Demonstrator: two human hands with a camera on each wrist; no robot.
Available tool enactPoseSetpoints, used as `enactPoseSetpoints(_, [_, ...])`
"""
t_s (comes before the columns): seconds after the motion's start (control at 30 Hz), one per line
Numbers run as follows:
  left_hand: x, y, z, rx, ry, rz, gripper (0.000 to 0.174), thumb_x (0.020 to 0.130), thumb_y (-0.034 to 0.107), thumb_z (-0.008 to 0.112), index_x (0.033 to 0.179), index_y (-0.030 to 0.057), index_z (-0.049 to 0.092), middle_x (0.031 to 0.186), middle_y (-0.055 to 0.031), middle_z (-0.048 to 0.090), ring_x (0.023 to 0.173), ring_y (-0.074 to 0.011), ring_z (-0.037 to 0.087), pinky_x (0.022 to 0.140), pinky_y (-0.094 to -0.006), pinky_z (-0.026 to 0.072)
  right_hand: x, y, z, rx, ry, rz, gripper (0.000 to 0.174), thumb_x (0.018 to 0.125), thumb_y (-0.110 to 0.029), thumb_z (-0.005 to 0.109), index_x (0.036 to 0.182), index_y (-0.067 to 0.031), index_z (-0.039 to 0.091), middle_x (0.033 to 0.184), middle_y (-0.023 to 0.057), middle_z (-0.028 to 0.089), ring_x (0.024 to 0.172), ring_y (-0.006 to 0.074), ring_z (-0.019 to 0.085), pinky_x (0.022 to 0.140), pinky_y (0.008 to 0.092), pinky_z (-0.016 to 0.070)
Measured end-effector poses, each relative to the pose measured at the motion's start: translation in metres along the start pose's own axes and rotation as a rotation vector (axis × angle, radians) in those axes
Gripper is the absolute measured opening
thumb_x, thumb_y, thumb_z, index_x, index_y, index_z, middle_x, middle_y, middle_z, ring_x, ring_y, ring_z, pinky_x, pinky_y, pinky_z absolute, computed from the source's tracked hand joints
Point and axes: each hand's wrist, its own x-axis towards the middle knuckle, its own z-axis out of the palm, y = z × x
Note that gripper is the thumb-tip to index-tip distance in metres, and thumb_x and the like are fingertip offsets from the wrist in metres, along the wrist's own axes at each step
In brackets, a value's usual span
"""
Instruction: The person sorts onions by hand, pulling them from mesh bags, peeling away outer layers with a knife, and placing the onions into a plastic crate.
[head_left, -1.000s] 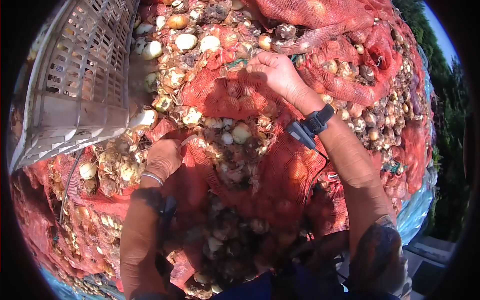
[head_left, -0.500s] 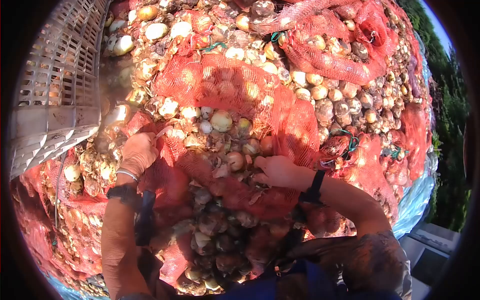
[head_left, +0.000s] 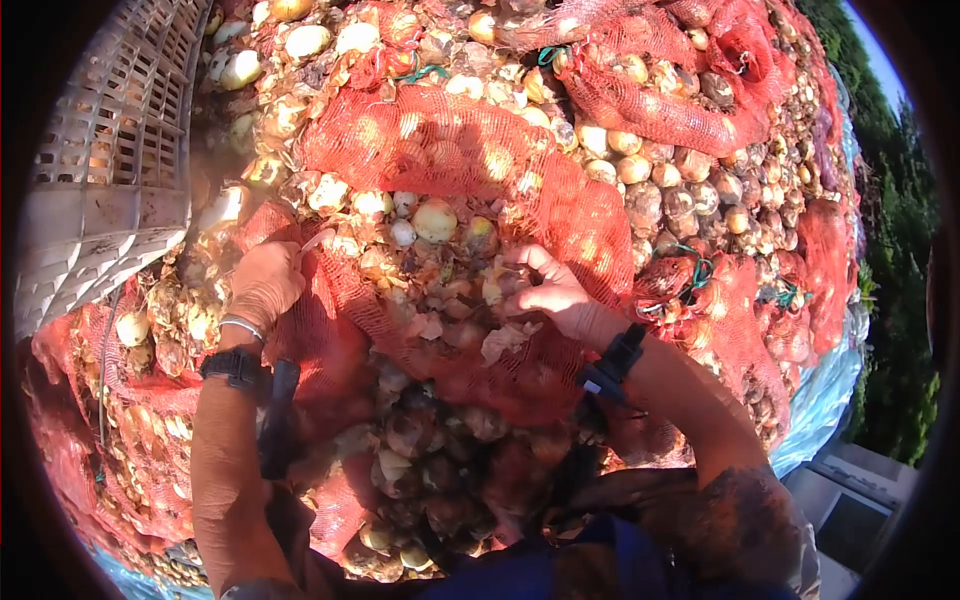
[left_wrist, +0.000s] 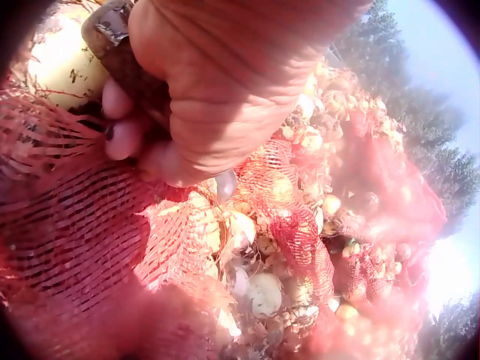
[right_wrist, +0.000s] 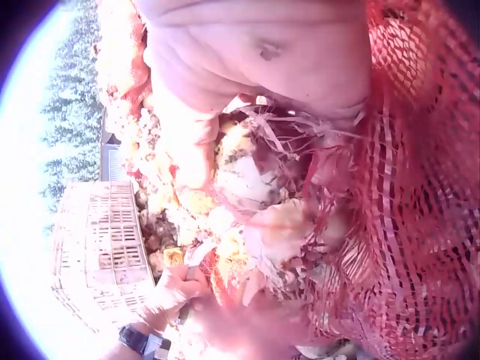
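My left hand [head_left: 268,282] grips a knife with a brown handle [left_wrist: 131,71]; its short pale blade [head_left: 318,239] juts out past the fingers in the head view. Red mesh of an onion sack [head_left: 335,300] lies against that hand. To the right, my right hand [head_left: 565,295] reaches into the gap in the red netting, thumb and fingers spread apart over onions and loose dry skins [head_left: 505,342]. A large pale onion [head_left: 435,220] sits just beyond it. In the right wrist view, red mesh [right_wrist: 420,202] hangs close beside the hand.
A pale plastic crate [head_left: 110,190] with slotted walls stands at the left. Filled red onion sacks [head_left: 420,135] and loose onions [head_left: 690,200] are piled all around. Green ties [head_left: 700,268] show on some sacks. Blue plastic sheeting [head_left: 825,390] lines the right edge.
My right hand has come down from the upper netting to the gap, where its fingers have spread apart. Onions there show more openly. My left hand has kept its grip on the knife.
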Motion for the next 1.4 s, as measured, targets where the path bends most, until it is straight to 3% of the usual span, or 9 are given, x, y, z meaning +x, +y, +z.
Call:
enactPoseSetpoints(0.23, [-0.005, 0.005, -0.005, 0.032, -0.011, 0.025, 0.015, 0.08, 0.016, 0.062, 0.093, 0.0131, 0.071, 0.092, -0.0155, 0.07, 0.092, -0.0364, 0.066, 0.082, -0.0465, 0.053, 0.016, -0.021, -0.022, 0.324, 0.078, -0.1, 0.044, 0.085, -0.008, 0.064, 0.127, -0.0006, 0.053, 0.102, 0.0099, 0.065, 0.086, 0.0194, 0.065, 0.076, 0.0371, 0.057])
enactPoseSetpoints(0.4, [-0.009, 0.005, -0.004, 0.025, 0.094, 0.073, 0.016, 0.081, 0.018, 0.063, 0.093, 0.0116, 0.072, 0.091, -0.0171, 0.07, 0.091, -0.0369, 0.066, 0.081, -0.0463, 0.0533, 0.038, -0.15, 0.089, 0.126, -0.026, -0.299, 0.041, 0.096, -0.041, 0.059, 0.12, -0.0087, 0.058, 0.101, 0.004, 0.068, 0.085, 0.0177, 0.066, 0.063, 0.0329, 0.0536])
enactPoseSetpoints(0.53, [-0.01, 0.007, -0.009, 0.066, 0.001, 0.069, 0.017, 0.083, 0.021, 0.063, 0.093, 0.0119, 0.073, 0.092, -0.0164, 0.07, 0.093, -0.0359, 0.067, 0.083, -0.0455, 0.0534, 0.067, -0.223, 0.152, 0.023, -0.209, -0.547, 0.026, 0.101, -0.026, 0.052, 0.117, -0.0068, 0.058, 0.107, 0.0053, 0.066, 0.095, 0.0209, 0.066, 0.08, 0.0398, 0.0562])
enactPoseSetpoints(0.67, [-0.008, -0.003, 0.003, 0.053, 0.086, 0.118, 0.017, 0.083, 0.022, 0.063, 0.093, 0.0119, 0.073, 0.093, -0.0156, 0.071, 0.094, -0.0349, 0.067, 0.084, -0.0448, 0.0535, 0.104, -0.208, 0.138, -0.538, 0.166, -0.477, 0.02, 0.095, -0.018, 0.061, 0.11, -0.0047, 0.062, 0.097, 0.0041, 0.066, 0.098, 0.0169, 0.064, 0.086, 0.0314, 0.0521])
enactPoseSetpoints(0.77, [0.005, -0.005, 0.013, 0.01, 0.062, 0.095, 0.017, 0.083, 0.021, 0.063, 0.094, 0.0116, 0.072, 0.093, -0.0157, 0.071, 0.094, -0.0347, 0.067, 0.084, -0.0448, 0.0534, 0.131, -0.093, 0.045, -1.401, 0.192, -0.108, 0.041, 0.077, -0.024, 0.069, 0.11, 0.0005, 0.066, 0.106, 0.0186, 0.069, 0.1, 0.0324, 0.066, 0.09, 0.0392, 0.051])
enactPoseSetpoints(0.93, [0.018, -0.028, 0.043, -0.015, 0.14, 0.226, 0.017, 0.084, 0.021, 0.062, 0.093, 0.01, 0.072, 0.092, -0.0178, 0.07, 0.093, -0.0369, 0.066, 0.082, -0.0465, 0.0529, 0.113, -0.013, 0.021, -1.616, 0.283, -0.118, 0.053, 0.071, -0.03, 0.073, 0.116, -0.0021, 0.064, 0.103, 0.022, 0.067, 0.102, 0.0375, 0.064, 0.087, 0.0421, 0.0517])
enactPoseSetpoints(1.07, [0.001, -0.001, 0.003, -0.072, 0.01, 0.036, 0.018, 0.086, 0.024, 0.063, 0.093, 0.0099, 0.071, 0.089, -0.0183, 0.069, 0.091, -0.0379, 0.066, 0.079, -0.0474, 0.0524, 0.122, -0.042, 0.011, -1.419, 0.043, 0.398, 0.082, 0.063, -0.037, 0.082, 0.131, 0.0007, 0.055, 0.118, 0.0204, 0.064, 0.116, 0.0311, 0.06, 0.093, 0.038, 0.0502])
enactPoseSetpoints(1.23, [0.0, -0.002, 0.008, 0.011, 0.054, 0.076, 0.018, 0.086, 0.024, 0.063, 0.094, 0.0115, 0.072, 0.09, -0.0166, 0.07, 0.091, -0.036, 0.067, 0.081, -0.0466, 0.0525, 0.075, -0.027, 0.035, -1.357, 0.088, 0.194, 0.068, 0.063, -0.034, 0.082, 0.111, 0.0042, 0.052, 0.099, 0.0247, 0.066, 0.095, 0.0374, 0.065, 0.086, 0.0431, 0.0502])
enactPoseSetpoints(1.4, [0.013, -0.016, 0.028, -0.047, 0.098, 0.125, 0.018, 0.085, 0.024, 0.064, 0.096, 0.0135, 0.073, 0.094, -0.0152, 0.071, 0.096, -0.0335, 0.067, 0.084, -0.0448, 0.0528, 0.038, -0.051, 0.038, -0.901, 0.152, -0.068, 0.061, 0.063, -0.014, 0.083, 0.113, 0.0019, 0.054, 0.104, 0.0084, 0.062, 0.096, 0.018, 0.063, 0.084, 0.0342, 0.0528])
